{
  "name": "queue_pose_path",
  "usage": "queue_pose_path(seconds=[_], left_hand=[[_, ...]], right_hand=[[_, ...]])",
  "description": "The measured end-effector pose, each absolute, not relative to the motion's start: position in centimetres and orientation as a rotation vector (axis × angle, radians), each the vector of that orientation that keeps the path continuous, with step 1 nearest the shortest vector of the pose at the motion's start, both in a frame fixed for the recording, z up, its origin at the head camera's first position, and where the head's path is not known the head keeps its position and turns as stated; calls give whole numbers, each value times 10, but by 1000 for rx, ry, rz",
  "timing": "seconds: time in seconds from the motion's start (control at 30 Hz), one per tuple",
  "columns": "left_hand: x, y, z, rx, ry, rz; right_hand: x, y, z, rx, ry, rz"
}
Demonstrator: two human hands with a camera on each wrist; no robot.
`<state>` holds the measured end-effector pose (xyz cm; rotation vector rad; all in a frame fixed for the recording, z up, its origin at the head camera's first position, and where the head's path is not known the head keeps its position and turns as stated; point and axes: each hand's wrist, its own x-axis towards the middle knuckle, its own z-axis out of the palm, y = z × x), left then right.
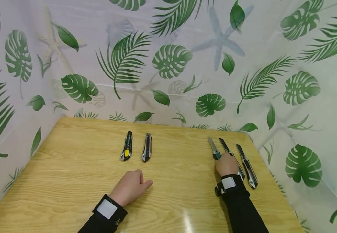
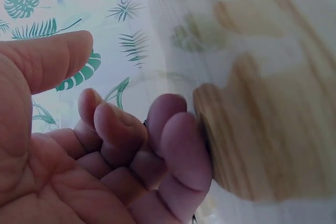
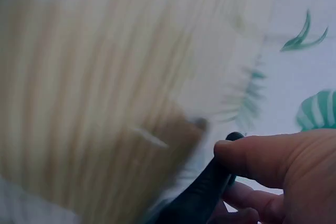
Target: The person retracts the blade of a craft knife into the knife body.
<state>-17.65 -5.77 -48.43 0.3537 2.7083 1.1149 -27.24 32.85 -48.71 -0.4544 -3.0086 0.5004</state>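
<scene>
My right hand (image 1: 226,164) pinches a teal-handled utility knife (image 1: 216,155), its blade pointing toward the far edge; in the right wrist view the thumb presses on the dark handle (image 3: 197,198). Close beside it lies a second utility knife (image 1: 241,171) with a dark blade, partly covered by the hand. Farther right lies a silver-and-black utility knife (image 1: 248,168), blade out. My left hand (image 1: 129,187) is at the front of the table, fingers loosely curled and holding nothing; its palm (image 2: 63,182) shows empty in the left wrist view.
On the wooden table (image 1: 174,174), a black-and-yellow utility knife (image 1: 128,145) and a silver-and-black one (image 1: 147,148) lie left of centre, no blade showing. A leaf-patterned cloth (image 1: 180,87) hangs behind and along both sides.
</scene>
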Motion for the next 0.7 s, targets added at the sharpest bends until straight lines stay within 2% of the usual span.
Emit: queue_pose_path(seconds=[0.17, 0.4, 0.53, 0.7], left_hand=[[-176, -57, -484, 293, 2713, 1232], [-177, -55, -477, 243, 2420, 1880], [-176, -58, -474, 221, 2096, 2190], [-177, -62, -478, 254, 1925, 2289]], right_hand=[[-245, 272, -468, -94, -2898, 750], [-189, 178, -446, 490, -2706, 1674], [-170, 155, -451, 629, -2607, 2027], [-164, 150, -460, 635, -2569, 2145]])
